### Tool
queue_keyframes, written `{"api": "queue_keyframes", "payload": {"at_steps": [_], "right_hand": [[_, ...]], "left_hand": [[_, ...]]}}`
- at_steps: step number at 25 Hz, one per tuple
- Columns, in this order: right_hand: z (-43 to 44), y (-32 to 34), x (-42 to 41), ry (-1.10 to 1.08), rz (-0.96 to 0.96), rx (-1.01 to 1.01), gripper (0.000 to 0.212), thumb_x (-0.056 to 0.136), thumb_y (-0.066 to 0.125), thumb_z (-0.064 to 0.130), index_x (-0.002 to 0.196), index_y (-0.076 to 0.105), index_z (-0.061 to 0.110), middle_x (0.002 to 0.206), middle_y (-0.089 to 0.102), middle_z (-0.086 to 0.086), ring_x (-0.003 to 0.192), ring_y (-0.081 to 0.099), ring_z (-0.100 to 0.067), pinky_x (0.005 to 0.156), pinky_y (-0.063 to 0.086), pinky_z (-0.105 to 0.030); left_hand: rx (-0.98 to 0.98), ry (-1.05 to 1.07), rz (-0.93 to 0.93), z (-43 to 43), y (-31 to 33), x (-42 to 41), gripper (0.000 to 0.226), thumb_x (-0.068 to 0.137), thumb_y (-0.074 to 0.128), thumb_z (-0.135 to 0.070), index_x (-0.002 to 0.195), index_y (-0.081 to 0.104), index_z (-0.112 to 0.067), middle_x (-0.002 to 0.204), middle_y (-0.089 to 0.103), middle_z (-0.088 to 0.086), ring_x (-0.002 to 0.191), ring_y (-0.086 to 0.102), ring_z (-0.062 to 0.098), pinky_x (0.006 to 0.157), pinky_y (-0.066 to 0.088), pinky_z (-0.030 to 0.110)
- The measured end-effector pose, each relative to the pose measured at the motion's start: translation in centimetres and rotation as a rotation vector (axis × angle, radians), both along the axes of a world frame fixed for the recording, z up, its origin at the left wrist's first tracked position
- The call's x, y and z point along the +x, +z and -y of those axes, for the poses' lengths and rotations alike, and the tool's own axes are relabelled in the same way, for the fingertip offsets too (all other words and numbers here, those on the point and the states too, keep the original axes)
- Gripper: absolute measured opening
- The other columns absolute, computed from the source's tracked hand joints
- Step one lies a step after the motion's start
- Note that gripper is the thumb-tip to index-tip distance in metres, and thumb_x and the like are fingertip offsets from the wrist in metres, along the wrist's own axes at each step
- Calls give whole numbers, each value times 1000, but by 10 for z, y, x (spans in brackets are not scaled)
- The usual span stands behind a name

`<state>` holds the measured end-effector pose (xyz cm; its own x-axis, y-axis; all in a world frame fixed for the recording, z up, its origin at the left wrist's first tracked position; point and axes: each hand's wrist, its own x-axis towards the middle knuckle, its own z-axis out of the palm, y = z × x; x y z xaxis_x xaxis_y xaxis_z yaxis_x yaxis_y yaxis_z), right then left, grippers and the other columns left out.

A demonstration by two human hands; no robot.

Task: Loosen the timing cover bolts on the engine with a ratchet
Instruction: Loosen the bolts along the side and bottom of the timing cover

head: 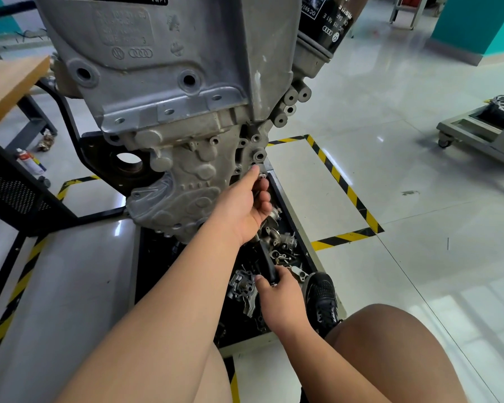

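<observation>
A grey cast engine (169,91) hangs on a stand in front of me, its ribbed timing cover (186,193) at the lower end. My left hand (245,207) grips the head end of a ratchet at the cover's right edge, index finger stretched up to a bolt boss (258,156). The ratchet's black handle (269,264) runs down and toward me. Around its lower end my right hand (280,298) curls its fingers. The ratchet head and the bolt are hidden behind my left hand.
A black tray (298,228) under the engine holds several loose metal parts. A black oil filter (326,21) sticks out at the engine's upper right. A wooden-topped bench (9,82) stands at left, a wheeled cart (477,126) at right. My black shoe (322,298) rests by the tray.
</observation>
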<state>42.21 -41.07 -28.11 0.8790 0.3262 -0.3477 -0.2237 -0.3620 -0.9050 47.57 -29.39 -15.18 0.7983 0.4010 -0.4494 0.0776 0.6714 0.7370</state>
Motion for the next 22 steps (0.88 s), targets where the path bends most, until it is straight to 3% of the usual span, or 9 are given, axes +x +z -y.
{"api": "queue_keyframes", "payload": {"at_steps": [4, 8, 13, 17, 22], "right_hand": [[-1, -1, -1, 10, -6, -3, 23, 93, 58, 32, 115, 57, 24, 82, 65, 14, 67, 59, 3, 53, 40, -8], [-2, -3, -2, -4, -11, 9, 23, 93, 59, 31, 114, 59, 23, 83, 67, 13, 67, 60, 4, 53, 42, -7], [-2, -3, -1, 3, -25, -14, 26, 92, 57, 35, 117, 58, 26, 89, 68, 13, 74, 61, 1, 59, 43, -15], [-1, -3, -1, 10, -23, -27, 24, 93, 57, 35, 115, 57, 27, 87, 67, 15, 73, 60, 4, 56, 41, -11], [-1, 0, -2, 15, -30, -28, 19, 92, 57, 35, 111, 58, 29, 85, 68, 14, 73, 62, 0, 59, 45, -16]], "left_hand": [[-50, 5, -55, -1, 0, 9, 28, 99, 50, -30, 80, 61, -14, 55, 52, -6, 38, 43, 3, 37, 36, 13], [-60, -58, -62, -3, 6, 20, 29, 101, 40, -18, 88, 63, -7, 67, 50, -1, 47, 44, 6, 40, 39, 15], [120, -84, 73, 3, 17, 24, 25, 101, 45, -18, 85, 64, -10, 64, 48, -3, 44, 42, 5, 41, 38, 17], [197, 61, 210, 5, 18, 20, 29, 101, 46, -27, 82, 61, -12, 55, 49, -7, 40, 40, 5, 40, 36, 17], [258, 111, 194, 3, 20, 17, 35, 103, 41, -31, 80, 62, -14, 55, 48, -7, 40, 39, 6, 40, 34, 18]]}}
